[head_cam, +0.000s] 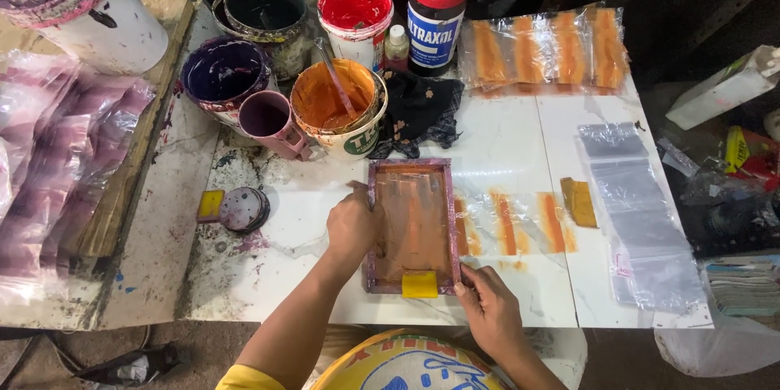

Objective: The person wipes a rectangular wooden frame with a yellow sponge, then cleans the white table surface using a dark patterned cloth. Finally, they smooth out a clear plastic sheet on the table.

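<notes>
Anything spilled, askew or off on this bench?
Mostly working mess. Dried paint smears stain the white tabletop near the pink mug. A dark rag lies crumpled against the orange paint bucket. Nothing tipped.

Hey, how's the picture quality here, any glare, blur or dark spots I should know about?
Head view: the white table is bright and evenly lit, with soft glare on the clear plastic sheets; left hand, right hand and printing frame look sharp; the background at top right falls into deep shadow; the edges bow slightly from the wide lens.
</notes>
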